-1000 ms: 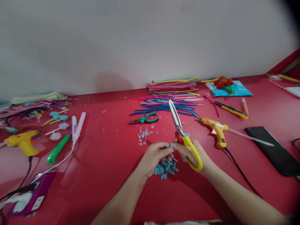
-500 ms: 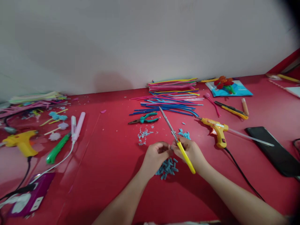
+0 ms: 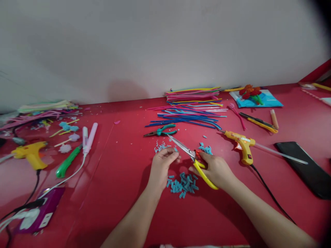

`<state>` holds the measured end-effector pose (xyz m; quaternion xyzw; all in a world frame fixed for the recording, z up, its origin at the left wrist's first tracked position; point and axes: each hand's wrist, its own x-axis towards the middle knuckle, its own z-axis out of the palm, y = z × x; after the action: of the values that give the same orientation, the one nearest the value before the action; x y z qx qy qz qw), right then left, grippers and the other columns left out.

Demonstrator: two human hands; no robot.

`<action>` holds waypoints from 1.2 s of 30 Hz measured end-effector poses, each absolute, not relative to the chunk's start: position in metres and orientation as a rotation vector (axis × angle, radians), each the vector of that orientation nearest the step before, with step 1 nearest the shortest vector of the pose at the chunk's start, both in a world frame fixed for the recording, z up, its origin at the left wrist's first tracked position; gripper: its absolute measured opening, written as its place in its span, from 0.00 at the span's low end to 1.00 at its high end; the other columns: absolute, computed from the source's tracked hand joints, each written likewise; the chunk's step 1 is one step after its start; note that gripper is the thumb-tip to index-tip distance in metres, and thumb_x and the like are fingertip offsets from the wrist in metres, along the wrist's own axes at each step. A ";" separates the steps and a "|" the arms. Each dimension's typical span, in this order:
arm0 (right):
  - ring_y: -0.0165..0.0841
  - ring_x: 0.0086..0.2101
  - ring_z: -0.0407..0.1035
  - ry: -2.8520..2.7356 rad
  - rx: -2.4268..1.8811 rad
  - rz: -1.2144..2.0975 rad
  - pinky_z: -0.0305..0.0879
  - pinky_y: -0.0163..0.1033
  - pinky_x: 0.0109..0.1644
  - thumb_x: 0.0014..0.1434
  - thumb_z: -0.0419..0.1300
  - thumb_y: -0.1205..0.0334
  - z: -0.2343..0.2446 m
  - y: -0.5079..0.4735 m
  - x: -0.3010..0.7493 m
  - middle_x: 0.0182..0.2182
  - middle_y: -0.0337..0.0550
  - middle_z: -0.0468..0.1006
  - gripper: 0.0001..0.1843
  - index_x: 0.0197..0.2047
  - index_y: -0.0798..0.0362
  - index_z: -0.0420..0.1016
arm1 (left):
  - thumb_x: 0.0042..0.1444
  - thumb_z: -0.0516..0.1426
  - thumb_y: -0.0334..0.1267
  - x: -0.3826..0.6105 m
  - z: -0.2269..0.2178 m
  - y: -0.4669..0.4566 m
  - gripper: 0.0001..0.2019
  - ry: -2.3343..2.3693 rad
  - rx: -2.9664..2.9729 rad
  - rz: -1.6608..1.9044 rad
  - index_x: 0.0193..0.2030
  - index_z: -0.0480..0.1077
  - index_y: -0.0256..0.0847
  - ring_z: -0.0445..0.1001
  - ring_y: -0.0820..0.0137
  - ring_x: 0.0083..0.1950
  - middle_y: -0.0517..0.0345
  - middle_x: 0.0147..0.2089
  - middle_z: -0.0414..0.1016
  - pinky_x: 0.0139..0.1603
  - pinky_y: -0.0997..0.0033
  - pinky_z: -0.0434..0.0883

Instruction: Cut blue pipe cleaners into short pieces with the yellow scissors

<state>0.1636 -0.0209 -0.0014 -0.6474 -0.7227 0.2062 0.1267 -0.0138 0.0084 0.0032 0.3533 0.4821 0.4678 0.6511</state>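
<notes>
My right hand is closed round yellow-handled scissors, whose blades point up and to the left. Between the fingertips of my left hand a small blue piece sticks up beside the blades. Below the hands lies a loose pile of short blue cut pieces. A smaller heap of blue pieces rests just beyond my right hand. Fine pale-blue scraps are scattered behind my left hand, partly hidden by it.
Teal-handled pliers lie past the blades, before blue and pink pipe cleaners. To the right are a yellow glue gun with its cord and a black phone. Another glue gun and a green cutter lie left.
My hands have moved apart, uncovering more of the blue pile. The scissors have swung lower and leftward, their tip now near the pliers. My left hand has lifted a blue piece toward the blades.
</notes>
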 end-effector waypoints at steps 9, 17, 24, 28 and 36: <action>0.33 0.22 0.66 -2.395 -1.888 0.362 0.43 0.34 0.23 0.51 0.46 0.43 -0.002 -0.027 0.163 0.21 0.41 0.71 0.20 0.34 0.53 0.60 | 0.43 0.58 0.31 -0.017 0.002 0.011 0.03 1.048 0.694 1.229 0.28 0.69 0.37 0.67 0.77 0.29 0.62 0.27 0.70 0.33 0.76 0.65; 0.32 0.20 0.65 -2.473 -1.852 0.268 0.39 0.35 0.22 0.53 0.44 0.45 -0.005 -0.026 0.165 0.20 0.41 0.71 0.18 0.32 0.53 0.58 | 0.44 0.57 0.31 -0.020 0.000 0.012 0.02 1.031 0.735 1.209 0.28 0.70 0.35 0.66 0.77 0.28 0.61 0.26 0.69 0.31 0.76 0.64; 0.31 0.19 0.64 -2.483 -1.839 0.245 0.37 0.35 0.22 0.54 0.43 0.46 -0.008 -0.026 0.167 0.18 0.41 0.70 0.17 0.31 0.53 0.58 | 0.42 0.59 0.32 -0.019 0.003 0.012 0.04 1.053 0.708 1.217 0.28 0.69 0.36 0.66 0.77 0.27 0.61 0.25 0.69 0.30 0.76 0.65; 0.32 0.19 0.64 -2.492 -1.833 0.216 0.37 0.35 0.22 0.55 0.43 0.46 -0.009 -0.026 0.169 0.18 0.40 0.70 0.18 0.31 0.53 0.58 | 0.43 0.59 0.32 -0.019 0.002 0.011 0.04 1.031 0.702 1.216 0.28 0.69 0.36 0.66 0.77 0.26 0.61 0.25 0.69 0.30 0.77 0.64; 0.30 0.18 0.63 -2.479 -1.805 0.198 0.36 0.35 0.22 0.55 0.43 0.46 -0.010 -0.026 0.169 0.17 0.40 0.69 0.18 0.30 0.53 0.58 | 0.42 0.59 0.33 -0.019 0.004 0.011 0.04 1.040 0.698 1.221 0.27 0.69 0.36 0.66 0.78 0.26 0.61 0.25 0.69 0.29 0.77 0.64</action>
<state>0.1687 -0.0263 -0.0101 -0.5871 -0.8062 0.0644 0.0343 -0.0186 0.0110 0.0038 0.3063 0.4564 0.5354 0.6413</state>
